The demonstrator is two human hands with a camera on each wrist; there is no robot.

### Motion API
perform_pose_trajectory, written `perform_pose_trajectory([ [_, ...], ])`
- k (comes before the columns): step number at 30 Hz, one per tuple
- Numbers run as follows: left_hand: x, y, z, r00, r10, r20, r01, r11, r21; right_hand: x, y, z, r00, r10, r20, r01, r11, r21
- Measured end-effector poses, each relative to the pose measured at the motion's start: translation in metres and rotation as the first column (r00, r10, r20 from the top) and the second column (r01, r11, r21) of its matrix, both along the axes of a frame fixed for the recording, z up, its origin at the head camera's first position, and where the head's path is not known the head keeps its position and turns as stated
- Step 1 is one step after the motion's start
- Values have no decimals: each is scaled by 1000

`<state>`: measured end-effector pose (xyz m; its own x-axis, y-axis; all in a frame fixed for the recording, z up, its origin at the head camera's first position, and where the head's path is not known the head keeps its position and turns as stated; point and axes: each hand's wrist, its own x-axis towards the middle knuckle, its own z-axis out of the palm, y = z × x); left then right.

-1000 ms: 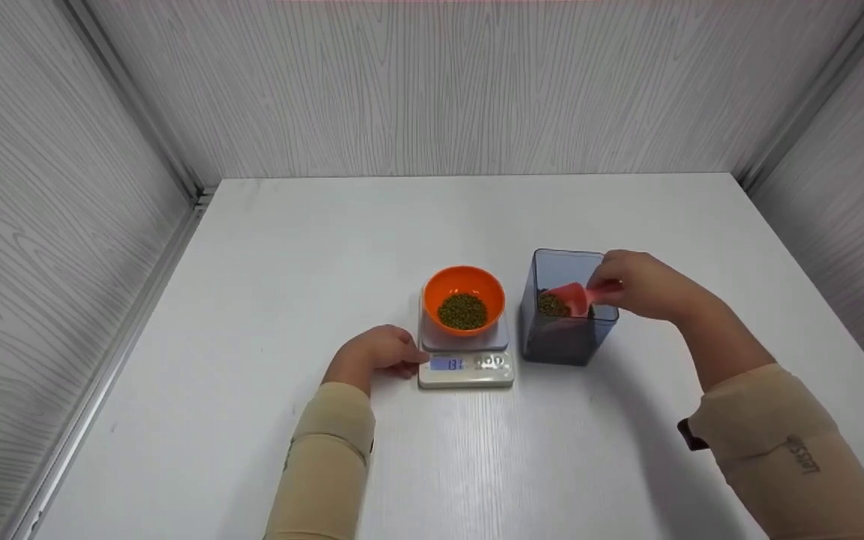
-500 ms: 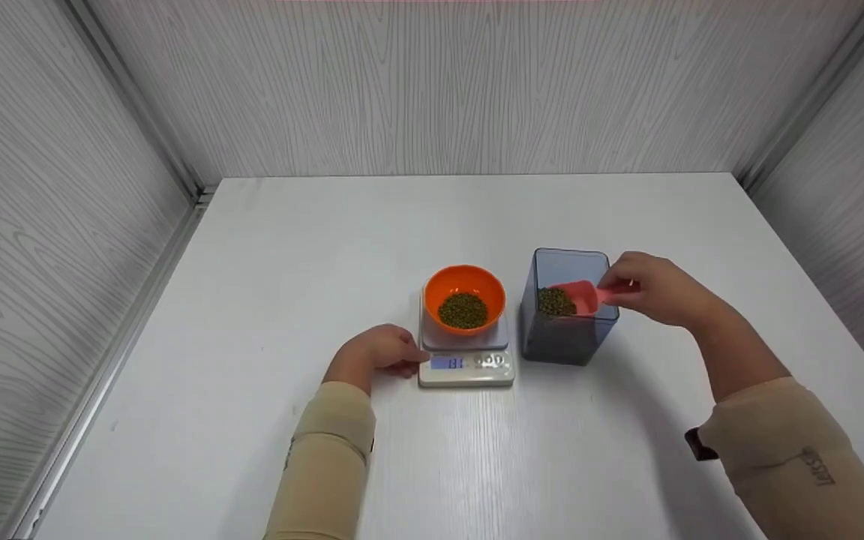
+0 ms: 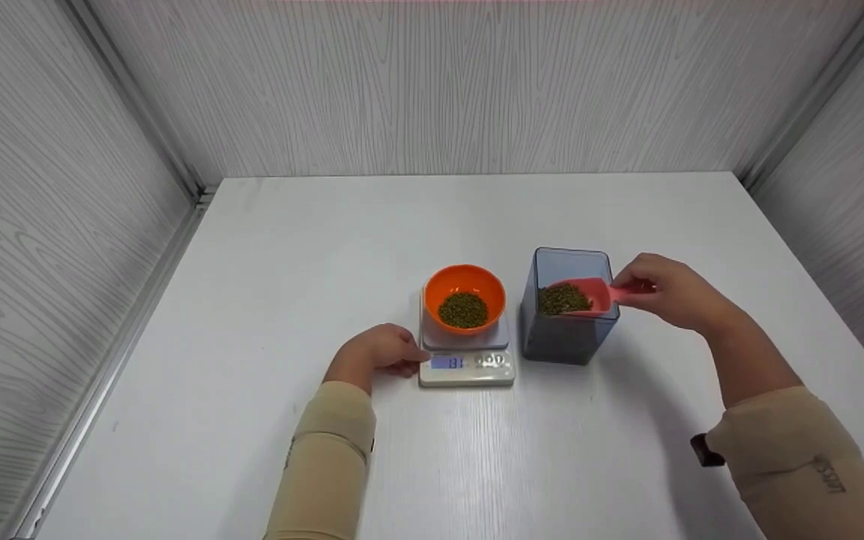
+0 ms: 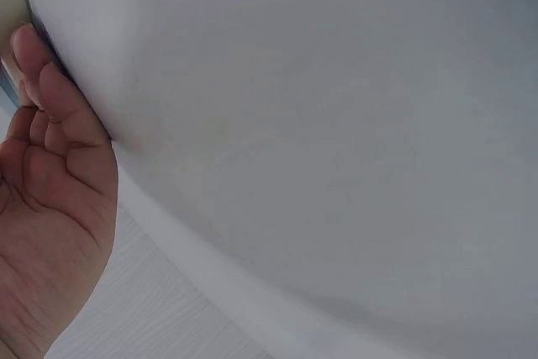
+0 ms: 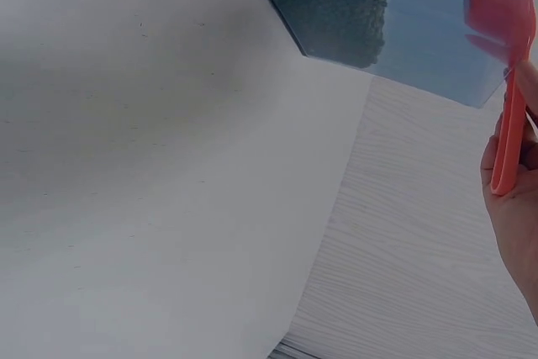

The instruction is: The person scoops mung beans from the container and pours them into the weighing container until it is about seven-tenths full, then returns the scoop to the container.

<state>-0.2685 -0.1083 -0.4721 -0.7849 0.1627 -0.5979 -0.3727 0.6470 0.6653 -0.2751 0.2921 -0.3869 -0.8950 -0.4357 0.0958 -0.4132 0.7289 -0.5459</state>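
Right hand (image 3: 664,291): grasping. The fingers and thumb pinch the handle of the red scoop (image 3: 603,292). The scoop lies within the mouth of the container (image 3: 561,346), its handle extending over the right-hand rim. A heap of green beans (image 3: 563,299) fills the front of the scoop. The container is translucent, blue-grey and upright; in the right wrist view, further beans show through its wall.

Left hand (image 3: 383,347): released. Its fingers, relaxed, touch the left edge of the scale (image 3: 466,377), beside the display; the left wrist view shows the palm and the bent fingers against that edge.

The scale stands on the white bench (image 3: 327,247), just left of the container. Its display (image 3: 448,363) is lit and shows the digits 131 — whether a decimal mark separates them cannot be told. Three buttons (image 3: 489,360) sit to the right of the display; markings around them are too small to read. The orange bowl (image 3: 464,276) rests upright on the weighing plate (image 3: 439,344) and contains a layer of beans.

Both forearms wear beige sleeves (image 3: 327,465). The right one carries dark lettering (image 3: 829,474) — it begins with what appears to be "Le"; the remainder is unclear. Pale wood-grain panels (image 3: 432,90) enclose the bench.
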Motion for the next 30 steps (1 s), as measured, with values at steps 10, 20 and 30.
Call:
perform_pose_trajectory([
  [10,2,0,0,1000,-5,-6,5,1000,-7,5,5,-9,997,-59,56,64,993,-100],
  [20,1,-1,-1,1000,-3,-4,3,1000,-7,6,4,-22,982,-87,165,126,961,-245],
  [30,2,0,1,1000,6,-14,-6,1000,-14,6,3,-30,981,-71,178,135,918,-374],
])
